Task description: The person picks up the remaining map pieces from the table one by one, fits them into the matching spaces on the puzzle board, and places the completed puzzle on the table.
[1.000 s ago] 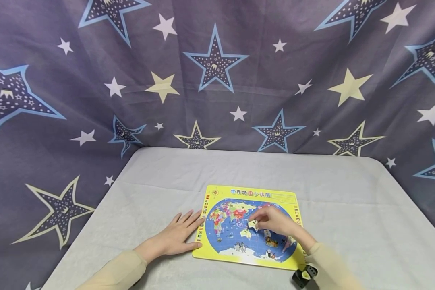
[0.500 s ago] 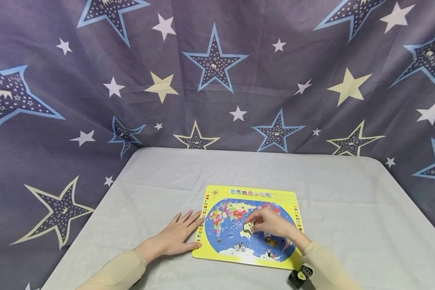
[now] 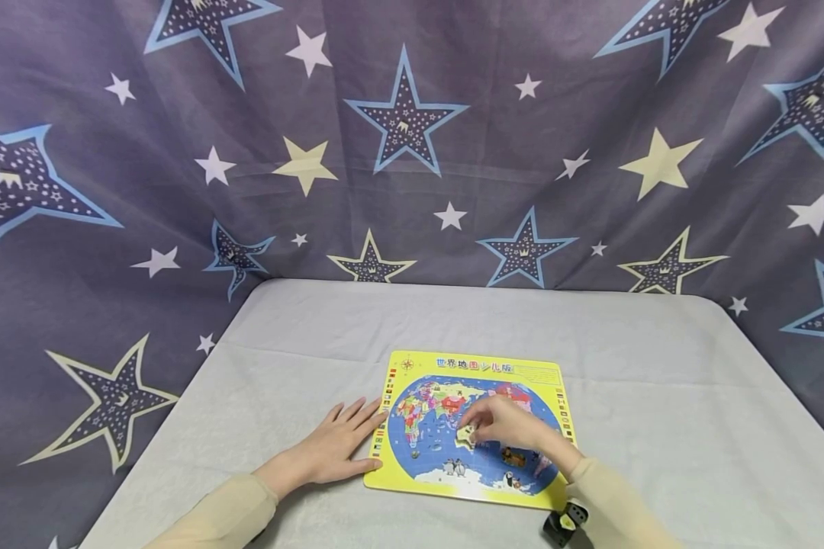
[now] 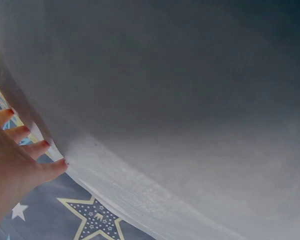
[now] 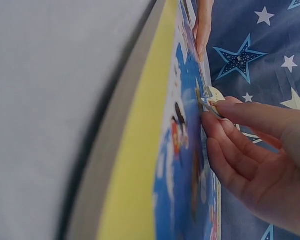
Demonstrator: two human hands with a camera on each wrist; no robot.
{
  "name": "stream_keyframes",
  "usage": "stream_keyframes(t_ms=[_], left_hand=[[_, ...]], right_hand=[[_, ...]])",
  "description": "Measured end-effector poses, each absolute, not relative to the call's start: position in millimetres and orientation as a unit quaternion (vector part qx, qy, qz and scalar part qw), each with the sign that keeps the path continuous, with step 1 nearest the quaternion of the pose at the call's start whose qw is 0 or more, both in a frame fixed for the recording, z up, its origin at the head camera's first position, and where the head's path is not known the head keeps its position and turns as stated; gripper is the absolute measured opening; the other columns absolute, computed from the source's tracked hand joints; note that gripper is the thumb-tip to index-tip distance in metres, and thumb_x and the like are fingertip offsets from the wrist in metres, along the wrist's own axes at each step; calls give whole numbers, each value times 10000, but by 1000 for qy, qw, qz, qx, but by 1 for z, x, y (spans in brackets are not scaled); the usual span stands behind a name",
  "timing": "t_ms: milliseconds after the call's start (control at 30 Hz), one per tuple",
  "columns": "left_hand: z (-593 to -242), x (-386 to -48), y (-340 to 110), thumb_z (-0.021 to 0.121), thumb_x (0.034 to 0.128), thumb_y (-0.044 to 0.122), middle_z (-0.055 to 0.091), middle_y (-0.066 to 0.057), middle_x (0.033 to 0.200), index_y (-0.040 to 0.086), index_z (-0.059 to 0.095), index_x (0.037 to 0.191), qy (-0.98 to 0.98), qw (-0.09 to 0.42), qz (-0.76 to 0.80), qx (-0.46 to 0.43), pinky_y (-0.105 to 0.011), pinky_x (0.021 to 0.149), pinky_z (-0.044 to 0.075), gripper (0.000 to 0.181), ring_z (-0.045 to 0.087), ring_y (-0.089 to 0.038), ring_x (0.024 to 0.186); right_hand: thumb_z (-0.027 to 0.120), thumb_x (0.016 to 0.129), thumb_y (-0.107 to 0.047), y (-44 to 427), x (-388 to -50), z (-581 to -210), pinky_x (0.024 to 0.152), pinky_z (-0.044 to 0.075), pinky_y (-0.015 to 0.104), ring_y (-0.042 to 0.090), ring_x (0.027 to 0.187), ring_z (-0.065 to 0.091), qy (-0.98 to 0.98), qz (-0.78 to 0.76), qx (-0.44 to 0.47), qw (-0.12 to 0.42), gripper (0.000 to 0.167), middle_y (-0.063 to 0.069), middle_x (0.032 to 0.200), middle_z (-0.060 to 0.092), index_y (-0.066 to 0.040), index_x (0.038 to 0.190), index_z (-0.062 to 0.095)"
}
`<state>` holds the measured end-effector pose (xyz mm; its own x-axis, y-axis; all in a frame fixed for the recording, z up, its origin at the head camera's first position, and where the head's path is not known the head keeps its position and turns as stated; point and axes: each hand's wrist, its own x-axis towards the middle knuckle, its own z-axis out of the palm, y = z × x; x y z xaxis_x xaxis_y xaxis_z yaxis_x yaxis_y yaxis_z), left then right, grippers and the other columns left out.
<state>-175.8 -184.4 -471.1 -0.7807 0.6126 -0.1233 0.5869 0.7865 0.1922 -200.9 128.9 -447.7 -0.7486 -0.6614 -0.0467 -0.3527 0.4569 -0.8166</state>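
A world map puzzle board (image 3: 453, 494) with a yellow border and blue oceans lies on the table. My right hand (image 3: 511, 423) pinches a pale, Australia-shaped puzzle piece (image 3: 465, 436) between thumb and fingers, over the lower middle of the map. In the right wrist view the piece (image 5: 216, 95) is tilted at the board's face; whether it sits in a recess I cannot tell. My left hand (image 3: 333, 450) lies flat with fingers spread, its fingertips on the board's left edge. The left wrist view shows these spread fingers (image 4: 39, 149) too.
A light grey cloth (image 3: 659, 435) covers the table around the board. Behind and at both sides hangs a dark curtain (image 3: 453, 252) printed with stars. A small black device (image 3: 561, 526) sits at the right wrist, near the board's lower right corner.
My right hand has moved left and slightly down with the puzzle piece, which now covers the Australia spot on the map. The left hand stays where it was.
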Motion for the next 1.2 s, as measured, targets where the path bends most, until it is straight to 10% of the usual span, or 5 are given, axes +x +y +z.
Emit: stream_keyframes(t_ms=[1200], left_hand=[[-471, -176, -185, 341, 837, 637, 176, -37, 1470, 168, 251, 1410, 940, 92, 77, 320, -552, 1014, 156, 746, 159, -291, 1326]], right_hand=[[654, 777, -46, 123, -195, -452, 549, 441, 211, 81, 634, 494, 864, -374, -296, 162, 126, -22, 773, 580, -87, 891, 689]])
